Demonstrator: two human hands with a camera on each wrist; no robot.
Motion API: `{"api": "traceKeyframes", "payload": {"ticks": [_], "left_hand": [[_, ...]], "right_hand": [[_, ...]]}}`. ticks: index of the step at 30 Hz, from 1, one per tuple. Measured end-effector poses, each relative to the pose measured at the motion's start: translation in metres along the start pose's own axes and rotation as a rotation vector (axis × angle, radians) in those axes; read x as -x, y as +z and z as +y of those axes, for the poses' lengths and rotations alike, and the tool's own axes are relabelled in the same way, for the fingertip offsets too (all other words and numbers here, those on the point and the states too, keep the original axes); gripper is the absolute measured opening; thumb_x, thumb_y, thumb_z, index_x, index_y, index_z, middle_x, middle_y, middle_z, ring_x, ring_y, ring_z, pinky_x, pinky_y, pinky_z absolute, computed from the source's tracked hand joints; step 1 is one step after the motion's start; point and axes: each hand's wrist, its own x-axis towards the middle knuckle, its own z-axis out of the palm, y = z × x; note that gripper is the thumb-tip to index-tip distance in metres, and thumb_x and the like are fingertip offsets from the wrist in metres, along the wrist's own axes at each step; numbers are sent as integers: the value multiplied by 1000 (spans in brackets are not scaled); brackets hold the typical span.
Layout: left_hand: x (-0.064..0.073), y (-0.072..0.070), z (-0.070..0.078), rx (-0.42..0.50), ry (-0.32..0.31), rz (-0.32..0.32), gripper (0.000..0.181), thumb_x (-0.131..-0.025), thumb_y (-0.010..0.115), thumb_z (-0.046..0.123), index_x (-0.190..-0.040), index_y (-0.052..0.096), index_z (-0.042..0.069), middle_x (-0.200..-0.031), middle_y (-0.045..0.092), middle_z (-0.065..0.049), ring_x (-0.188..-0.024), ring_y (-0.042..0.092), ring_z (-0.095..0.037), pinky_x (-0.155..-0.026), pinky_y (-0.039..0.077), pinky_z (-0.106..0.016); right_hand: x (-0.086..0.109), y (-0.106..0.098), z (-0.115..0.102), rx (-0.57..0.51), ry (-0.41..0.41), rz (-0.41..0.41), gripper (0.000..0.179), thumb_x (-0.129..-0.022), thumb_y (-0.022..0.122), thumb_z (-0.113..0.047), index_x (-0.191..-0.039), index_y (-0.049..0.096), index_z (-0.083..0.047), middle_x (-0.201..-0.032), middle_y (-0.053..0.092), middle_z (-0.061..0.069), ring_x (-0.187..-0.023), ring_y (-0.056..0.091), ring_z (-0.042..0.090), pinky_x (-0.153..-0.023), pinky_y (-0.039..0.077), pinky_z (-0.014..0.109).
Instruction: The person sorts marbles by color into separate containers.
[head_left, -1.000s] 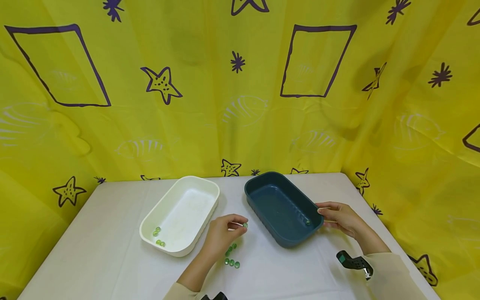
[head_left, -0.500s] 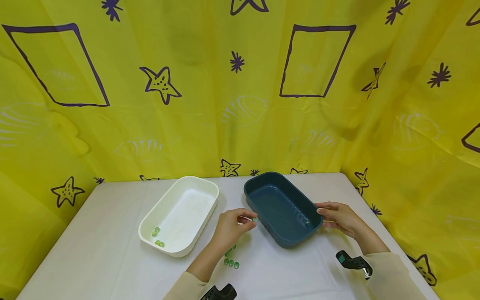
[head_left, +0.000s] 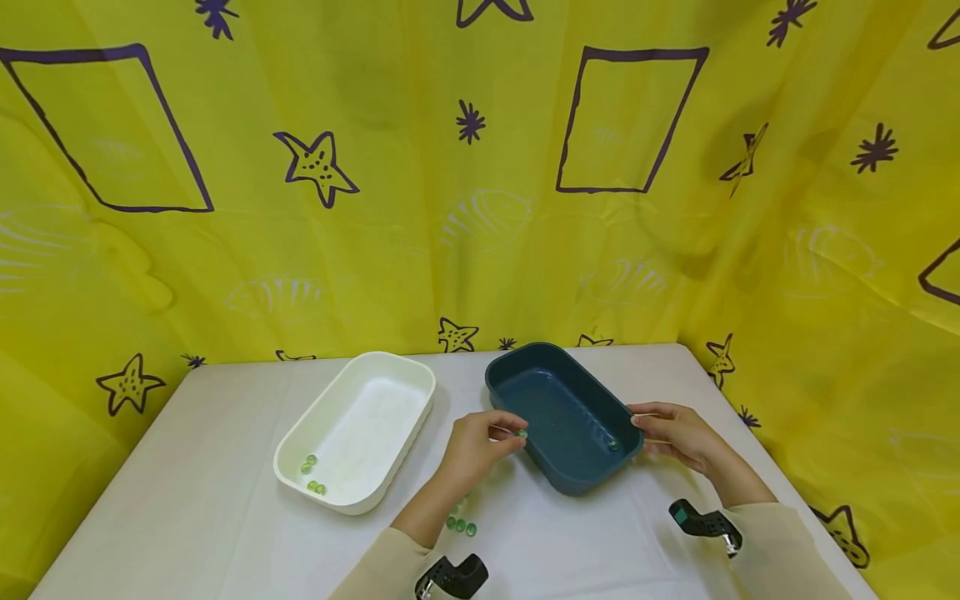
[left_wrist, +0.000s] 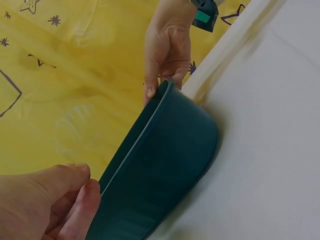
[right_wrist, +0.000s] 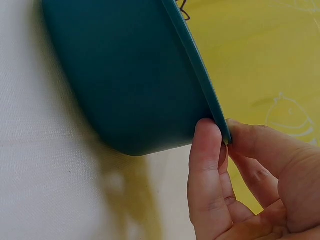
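A small green glass piece (head_left: pixel 522 433) sits at the long near-left rim of the dark teal tub (head_left: pixel 553 429), pinched between the thumb and fingertips of the left hand (head_left: pixel 472 450); the tips are pressed nearly together, with only the piece between them. That forearm reaches up from the lower edge of the head view, palm side turned toward the tub, and whether the fingers touch the rim cannot be told. The right hand (head_left: pixel 678 432) grips the tub's right end, thumb over the rim and fingers against the outer wall. Inside the teal tub, near that end, lies one green piece (head_left: pixel 614 446). To the left, well apart, stands the white tub (head_left: pixel 382 408), with four light green pieces (head_left: pixel 312 486) in two pairs near its closer end. Between the tubs and nearer the person, a row of three green pieces (head_left: pixel 461 526) lies on the white tablecloth (head_left: pixel 195 492), with more partly hidden behind the left wrist. Both sleeves (head_left: pixel 780 546) are beige, a black wrist device (head_left: pixel 705 521) at each. Yellow curtains (head_left: pixel 405 250) printed with stars, fish and four-sided outlines hang behind and at the sides.
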Motion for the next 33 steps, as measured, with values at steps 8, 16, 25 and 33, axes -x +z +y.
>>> {"api": "traceKeyframes", "payload": {"ticks": [8,16,25,33], "left_hand": [[-8,6,0,12,-17,-8,15,-84,77,8,-99,76,9,-93,75,-2,-80,67,-11,-67,55,-14],[-14,15,-1,49,-25,-12,15,-83,78,7,-99,76,6,-93,75,-5,-79,69,-12,-66,56,-15],[-18,21,1,65,-42,-10,15,-83,79,7,-98,76,6,-90,75,-4,-75,67,-8,-64,55,-14],[-19,21,0,63,-61,-9,15,-82,79,8,-97,77,8,-88,74,-1,-72,63,-3,-62,54,-14]], "right_hand": [[0,0,-1,-21,0,-3,36,-98,62,-13,-129,60,5,-97,69,-3,-81,69,10,-77,62,28],[2,1,-1,-32,1,-4,31,-98,62,-14,-125,65,-1,-97,69,-4,-82,69,10,-77,61,28],[1,1,0,-60,5,-11,26,-98,63,-14,-122,69,-7,-97,69,-4,-81,69,10,-76,61,27],[2,2,-1,-56,7,-6,30,-98,62,-14,-125,66,-2,-99,69,-4,-83,69,10,-78,61,27]]}}
